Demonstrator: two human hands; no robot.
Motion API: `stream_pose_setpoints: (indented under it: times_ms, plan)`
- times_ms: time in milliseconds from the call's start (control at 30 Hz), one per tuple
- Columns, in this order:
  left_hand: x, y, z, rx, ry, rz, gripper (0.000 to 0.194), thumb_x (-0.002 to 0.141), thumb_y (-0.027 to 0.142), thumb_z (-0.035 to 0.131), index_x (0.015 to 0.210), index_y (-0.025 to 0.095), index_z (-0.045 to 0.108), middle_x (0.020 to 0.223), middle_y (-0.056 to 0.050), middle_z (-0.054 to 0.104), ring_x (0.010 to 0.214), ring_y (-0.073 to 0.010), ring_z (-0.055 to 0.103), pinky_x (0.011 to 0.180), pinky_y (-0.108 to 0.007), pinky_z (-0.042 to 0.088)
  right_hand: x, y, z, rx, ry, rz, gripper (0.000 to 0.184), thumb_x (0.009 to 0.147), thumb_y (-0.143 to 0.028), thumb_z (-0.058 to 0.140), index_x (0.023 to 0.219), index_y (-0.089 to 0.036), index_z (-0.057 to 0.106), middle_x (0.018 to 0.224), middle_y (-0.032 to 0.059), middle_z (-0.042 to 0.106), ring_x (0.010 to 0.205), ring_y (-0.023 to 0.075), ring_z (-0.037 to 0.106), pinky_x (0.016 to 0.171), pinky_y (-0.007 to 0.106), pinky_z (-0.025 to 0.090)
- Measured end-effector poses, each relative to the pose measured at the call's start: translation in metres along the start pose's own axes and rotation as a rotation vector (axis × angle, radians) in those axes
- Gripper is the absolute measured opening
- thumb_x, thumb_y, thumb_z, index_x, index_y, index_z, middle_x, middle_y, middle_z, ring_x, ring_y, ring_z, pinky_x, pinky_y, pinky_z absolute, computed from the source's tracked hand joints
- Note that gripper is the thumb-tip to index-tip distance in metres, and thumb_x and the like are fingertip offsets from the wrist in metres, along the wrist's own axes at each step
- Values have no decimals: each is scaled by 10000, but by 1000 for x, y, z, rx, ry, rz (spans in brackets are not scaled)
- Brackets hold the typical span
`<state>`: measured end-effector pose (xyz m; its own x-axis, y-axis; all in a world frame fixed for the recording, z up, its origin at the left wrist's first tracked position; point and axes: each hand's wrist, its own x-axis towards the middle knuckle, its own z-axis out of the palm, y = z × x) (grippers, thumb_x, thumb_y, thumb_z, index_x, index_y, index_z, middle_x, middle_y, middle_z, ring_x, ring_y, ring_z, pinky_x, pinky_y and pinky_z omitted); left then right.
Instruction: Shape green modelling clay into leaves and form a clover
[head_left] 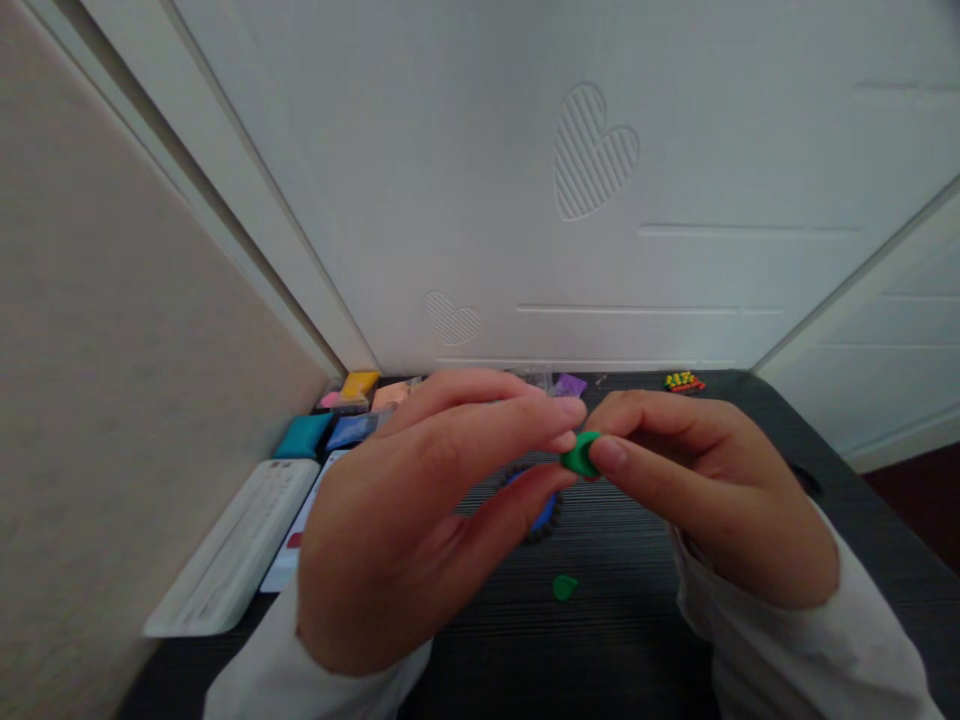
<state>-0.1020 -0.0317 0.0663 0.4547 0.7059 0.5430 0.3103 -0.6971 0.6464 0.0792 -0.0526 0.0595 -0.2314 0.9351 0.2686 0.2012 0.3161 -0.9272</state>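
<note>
A small lump of green modelling clay (577,458) is held up above the dark table between my two hands. My right hand (712,490) pinches it between thumb and fingers, the thumb pressing its right side. On its left side, the thumb and fingertips of my left hand (420,510) close on the edge of the same lump. Below, a small green drop-shaped clay piece (564,587) lies on the table. Behind my left thumb, partly hidden, is a round blue piece (543,513) with a dark bumpy rim.
At the left lie a long white object (232,550) and a device with a lit screen (283,568). Teal (304,436), blue (351,431) and yellow packets (360,385) sit behind them. A purple packet (570,386) and a yellow-red cluster (684,382) lie near the white panel (480,200).
</note>
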Motion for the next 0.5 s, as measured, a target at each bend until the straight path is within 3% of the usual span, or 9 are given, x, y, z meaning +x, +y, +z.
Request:
stream_pose_setpoints:
  times_ms: [200, 333, 500]
  plan:
    - [3, 2, -1, -31, 11, -17, 342, 634, 119, 638, 911, 319, 621, 942, 6, 620, 914, -197, 550, 817, -334, 443, 1, 0, -1, -4, -19, -19, 142, 785, -272, 518, 714, -171, 587, 649, 6, 573, 626, 109, 510, 565, 239, 417]
    - [3, 0, -2, -20, 20, 43, 417, 642, 108, 630, 983, 342, 574, 948, 26, 618, 905, -174, 557, 816, -313, 455, 1, 0, -1, 3, -29, -25, 127, 786, -254, 517, 714, -176, 587, 643, 1, 575, 622, 105, 512, 570, 239, 419]
    - [2, 1, -5, 60, 25, 91, 366, 650, 141, 632, 959, 330, 580, 949, 26, 624, 853, -169, 576, 776, -304, 474, 1, 0, 0, 39, -19, -11, 153, 785, -281, 515, 710, -167, 582, 644, 2, 579, 642, 110, 526, 591, 243, 429]
